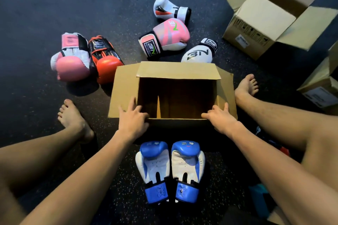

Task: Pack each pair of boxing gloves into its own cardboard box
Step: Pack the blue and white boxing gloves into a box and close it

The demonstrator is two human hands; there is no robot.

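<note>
An open cardboard box (pixel 175 72) stands on the dark floor between my legs, its inside empty. My left hand (pixel 132 118) rests on its near left corner, my right hand (pixel 220 118) on its near right corner, fingers spread over the flaps. A blue and white pair of gloves (pixel 170 168) lies side by side, palms up, just in front of the box. To the left lie a pink glove (pixel 72 58) and a red and black glove (pixel 105 58). Behind the box lie a second pink glove (pixel 167 37) and two white gloves (pixel 200 52) (pixel 169 7).
A second open cardboard box (pixel 265 18) stands at the back right. Another box (pixel 321 89) shows at the right edge. My bare feet (pixel 75 120) (pixel 246 86) flank the near box. Something teal (pixel 259 199) lies by my right leg.
</note>
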